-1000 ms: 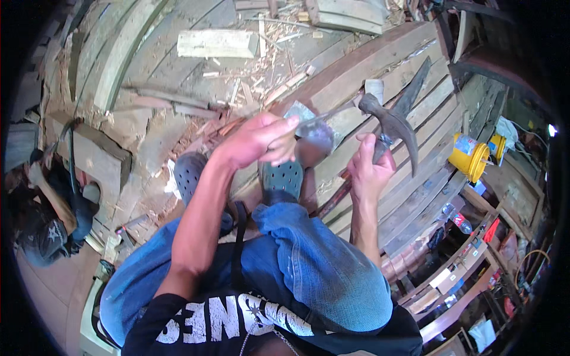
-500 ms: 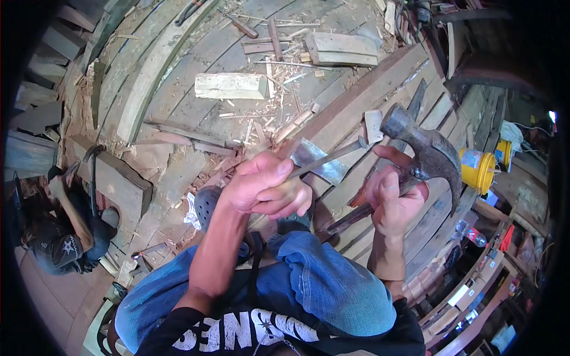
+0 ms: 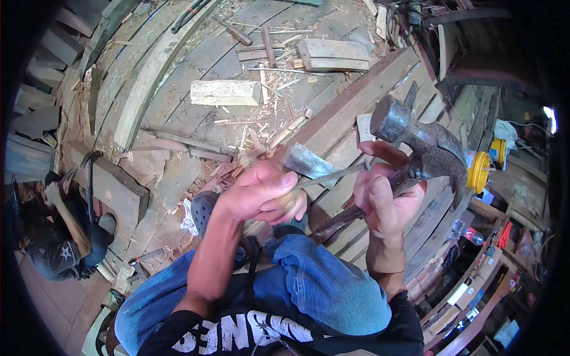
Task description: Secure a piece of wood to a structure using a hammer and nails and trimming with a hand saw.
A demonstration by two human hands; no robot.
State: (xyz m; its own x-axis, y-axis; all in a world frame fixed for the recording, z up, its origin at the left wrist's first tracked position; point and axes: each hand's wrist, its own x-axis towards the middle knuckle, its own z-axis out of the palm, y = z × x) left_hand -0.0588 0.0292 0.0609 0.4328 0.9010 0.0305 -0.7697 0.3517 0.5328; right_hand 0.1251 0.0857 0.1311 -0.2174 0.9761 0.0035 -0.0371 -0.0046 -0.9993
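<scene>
My left hand grips the handle of a chisel, whose flat steel blade points up and to the right over a long wooden beam. My right hand is closed around the handle of a dark claw hammer, raised close to the camera, its round face up left and its claw down right. The hammer head hangs just right of the chisel blade, apart from it. My knees in blue jeans sit below both hands.
Curved wooden planks littered with chips and offcuts spread ahead, with a pale wood block and stacked blocks. Another person crouches at the left. A yellow reel and cluttered shelves stand at the right.
Both hands rose toward the camera. The hammer swung up from beside the beam to a raised position, and the chisel lifted with my left hand.
</scene>
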